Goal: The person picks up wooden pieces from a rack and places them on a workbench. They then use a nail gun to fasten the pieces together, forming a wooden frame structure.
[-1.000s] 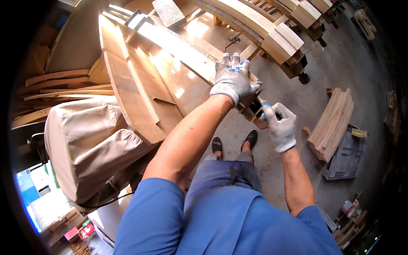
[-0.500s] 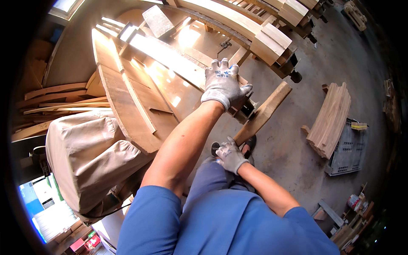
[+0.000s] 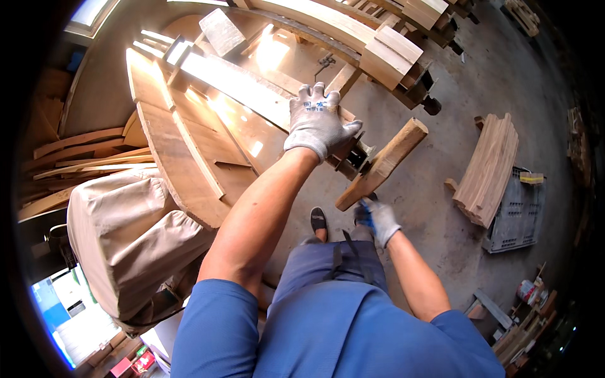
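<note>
My left hand [image 3: 318,120], in a grey-white work glove, rests on the near end of a long pale beam [image 3: 252,91]. Its fingers are spread forward and the thumb sticks out to the right; the fingertips are partly hidden. Beside it, a dark metal fitting [image 3: 354,156] shows at the beam's end. A thick wooden bar [image 3: 386,165] stands slantwise against this fitting. Just below the bar's lower end is my right hand [image 3: 380,222], gloved, with blue showing on the palm side. Its fingers look loosely extended and slightly blurred, with nothing visible in them; whether they touch the bar is unclear.
Left of the beam lie a broad wooden panel [image 3: 183,151] and a beige cloth cover [image 3: 135,233]. Clamped boards [image 3: 391,57] stand at the far side. On the right, a curved stack of wood strips [image 3: 486,170] sits by a grey plastic crate [image 3: 515,214].
My right hand has moved right, away from my leg, and turned to show blue on its glove. The wooden bar has shifted, its lower end now uncovered. My left hand stays on the beam.
</note>
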